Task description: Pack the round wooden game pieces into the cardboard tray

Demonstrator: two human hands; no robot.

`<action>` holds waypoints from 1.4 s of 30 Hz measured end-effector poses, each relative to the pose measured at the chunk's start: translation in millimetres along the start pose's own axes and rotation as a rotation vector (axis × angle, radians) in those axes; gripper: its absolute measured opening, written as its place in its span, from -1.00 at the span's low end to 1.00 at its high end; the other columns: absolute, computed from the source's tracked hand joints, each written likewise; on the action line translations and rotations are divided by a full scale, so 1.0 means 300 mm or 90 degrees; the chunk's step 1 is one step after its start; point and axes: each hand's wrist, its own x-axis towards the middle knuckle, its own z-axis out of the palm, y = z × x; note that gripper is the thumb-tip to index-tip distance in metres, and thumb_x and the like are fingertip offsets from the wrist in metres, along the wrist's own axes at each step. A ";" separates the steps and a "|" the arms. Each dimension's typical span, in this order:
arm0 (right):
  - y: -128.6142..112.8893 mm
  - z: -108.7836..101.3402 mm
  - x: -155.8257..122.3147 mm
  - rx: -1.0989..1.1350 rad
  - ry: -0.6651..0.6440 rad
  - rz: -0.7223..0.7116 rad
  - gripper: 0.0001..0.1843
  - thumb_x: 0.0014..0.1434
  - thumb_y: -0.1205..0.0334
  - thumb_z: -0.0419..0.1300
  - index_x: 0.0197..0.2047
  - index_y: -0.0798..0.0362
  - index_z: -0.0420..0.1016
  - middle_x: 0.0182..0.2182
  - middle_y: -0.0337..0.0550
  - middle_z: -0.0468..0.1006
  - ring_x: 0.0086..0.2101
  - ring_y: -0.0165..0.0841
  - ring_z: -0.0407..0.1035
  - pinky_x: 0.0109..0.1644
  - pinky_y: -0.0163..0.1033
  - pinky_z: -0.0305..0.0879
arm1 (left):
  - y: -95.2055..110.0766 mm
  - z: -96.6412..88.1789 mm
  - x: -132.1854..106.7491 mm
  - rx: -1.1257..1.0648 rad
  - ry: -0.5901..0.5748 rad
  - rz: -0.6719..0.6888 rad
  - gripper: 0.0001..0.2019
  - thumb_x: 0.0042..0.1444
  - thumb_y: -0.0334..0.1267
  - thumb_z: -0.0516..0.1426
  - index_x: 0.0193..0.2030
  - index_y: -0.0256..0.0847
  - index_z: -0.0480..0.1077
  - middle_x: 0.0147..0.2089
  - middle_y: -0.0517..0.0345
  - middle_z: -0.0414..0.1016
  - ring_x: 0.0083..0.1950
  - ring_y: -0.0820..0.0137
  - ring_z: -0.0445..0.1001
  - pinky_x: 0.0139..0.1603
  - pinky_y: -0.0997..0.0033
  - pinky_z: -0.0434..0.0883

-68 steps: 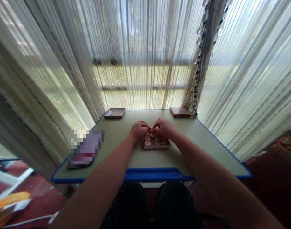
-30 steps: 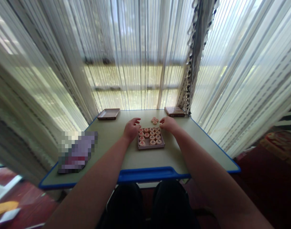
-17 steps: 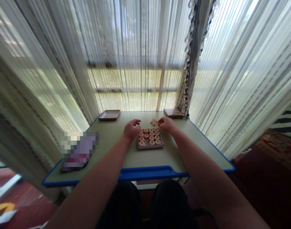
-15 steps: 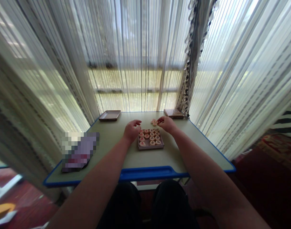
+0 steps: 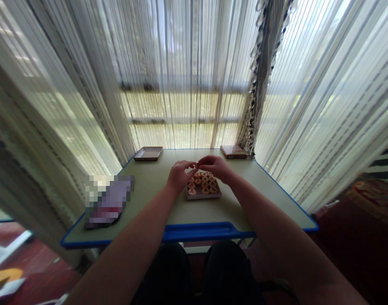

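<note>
A shallow tray point(image 5: 217, 195) holding several round wooden game pieces point(image 5: 205, 185) with red marks lies in the middle of the table. My left hand point(image 5: 178, 176) is at the tray's far left corner, fingers curled into a pinch. My right hand point(image 5: 217, 168) reaches over the tray's far edge. Its thumb and fingers are pinched on a small reddish piece point(image 5: 197, 164) where the two hands' fingertips meet. The right hand hides the loose pieces beyond the tray.
The green table has a blue rim point(image 5: 197, 232) close to my knees. An empty brown tray point(image 5: 148, 153) sits at the far left corner, a closed flat box point(image 5: 234, 151) at the far right. A blurred flat item point(image 5: 109, 201) lies at left. Sheer curtains surround the table.
My right hand left the loose pieces beyond the tray and moved left over its far edge. My left hand's fingers closed up to meet it. The view shifted slightly.
</note>
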 end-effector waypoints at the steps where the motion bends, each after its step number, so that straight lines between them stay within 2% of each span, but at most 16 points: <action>1: -0.004 -0.001 -0.001 -0.021 0.000 0.006 -0.74 -0.08 0.22 0.25 -0.28 0.15 0.46 -0.32 -0.07 0.56 -0.29 -0.38 0.43 -0.17 -0.26 0.33 | -0.001 -0.001 0.000 0.008 0.001 0.005 -0.77 0.02 -0.19 0.12 -0.18 -0.15 0.47 -0.34 0.13 0.48 -0.30 0.40 0.36 -0.19 0.39 0.30; 4: -0.018 -0.004 -0.005 -0.145 0.008 0.001 -0.68 -0.06 0.19 0.22 -0.22 0.16 0.46 -0.35 -0.08 0.55 -0.37 -0.42 0.40 -0.28 -0.31 0.31 | -0.004 -0.004 0.001 0.025 -0.006 0.017 -0.77 0.03 -0.18 0.11 -0.19 -0.15 0.48 -0.36 0.11 0.46 -0.28 0.39 0.35 -0.16 0.38 0.29; 8: -0.032 -0.001 -0.020 -0.385 0.008 -0.132 -0.73 -0.04 0.21 0.20 -0.23 0.12 0.50 -0.36 -0.14 0.53 -0.43 -0.47 0.31 -0.33 -0.35 0.24 | -0.008 -0.003 -0.002 0.024 -0.027 0.020 -0.76 0.05 -0.17 0.09 -0.18 -0.17 0.48 -0.37 0.11 0.45 -0.30 0.40 0.36 -0.18 0.39 0.29; 10: -0.031 0.002 -0.027 -0.439 -0.003 -0.160 -0.78 -0.01 0.21 0.18 -0.26 0.10 0.51 -0.35 -0.15 0.52 -0.44 -0.48 0.29 -0.32 -0.36 0.21 | -0.009 -0.001 -0.004 0.018 -0.034 0.016 -0.76 0.05 -0.17 0.08 -0.20 -0.18 0.48 -0.39 0.10 0.45 -0.32 0.41 0.37 -0.20 0.40 0.30; 16: -0.033 0.001 -0.032 -0.469 -0.019 -0.147 -0.78 -0.03 0.16 0.20 -0.32 0.11 0.51 -0.39 -0.16 0.47 -0.43 -0.48 0.28 -0.31 -0.38 0.18 | 0.000 -0.010 -0.006 0.017 -0.050 0.012 -0.77 -0.04 -0.24 0.12 -0.24 -0.22 0.50 -0.37 0.11 0.47 -0.28 0.39 0.39 -0.15 0.39 0.31; 22: -0.056 0.008 -0.046 -0.555 -0.129 -0.137 -0.71 -0.04 0.04 0.18 -0.34 0.08 0.54 -0.46 -0.18 0.47 -0.41 -0.43 0.29 -0.29 -0.36 0.16 | 0.004 -0.021 -0.005 0.009 -0.055 -0.035 -0.81 -0.10 -0.36 0.06 -0.46 -0.19 0.53 -0.39 0.15 0.44 -0.27 0.40 0.38 -0.13 0.43 0.33; 25: -0.059 0.016 -0.053 -0.604 -0.159 -0.112 -0.68 -0.05 0.01 0.17 -0.33 0.06 0.54 -0.43 -0.16 0.51 -0.40 -0.41 0.31 -0.32 -0.36 0.15 | 0.003 -0.019 -0.005 0.001 -0.067 -0.032 -0.80 -0.12 -0.38 0.05 -0.50 -0.19 0.53 -0.41 0.15 0.43 -0.28 0.41 0.38 -0.14 0.44 0.33; 31: -0.078 0.027 -0.059 -0.667 -0.163 -0.057 -0.63 -0.04 -0.07 0.12 -0.30 0.01 0.53 -0.38 -0.15 0.53 -0.38 -0.36 0.35 -0.36 -0.34 0.13 | 0.005 -0.015 -0.001 -0.040 -0.073 -0.040 -0.77 -0.15 -0.45 0.03 -0.54 -0.21 0.53 -0.42 0.16 0.42 -0.31 0.44 0.38 -0.19 0.48 0.34; 36: -0.089 0.037 -0.061 -0.702 -0.156 -0.018 -0.63 -0.04 -0.06 0.10 -0.27 -0.01 0.52 -0.34 -0.13 0.54 -0.33 -0.30 0.37 -0.36 -0.31 0.13 | 0.008 -0.012 -0.003 -0.027 -0.103 -0.024 -0.77 -0.16 -0.45 0.04 -0.53 -0.22 0.54 -0.41 0.15 0.44 -0.30 0.42 0.38 -0.13 0.43 0.32; 42: -0.088 0.047 -0.060 -0.729 -0.159 0.016 -0.65 -0.03 -0.02 0.09 -0.26 -0.03 0.53 -0.38 -0.12 0.55 -0.36 -0.29 0.37 -0.40 -0.30 0.10 | 0.003 -0.012 -0.005 0.006 -0.171 0.005 -0.77 -0.13 -0.42 0.04 -0.53 -0.20 0.54 -0.42 0.17 0.45 -0.32 0.43 0.39 -0.13 0.44 0.31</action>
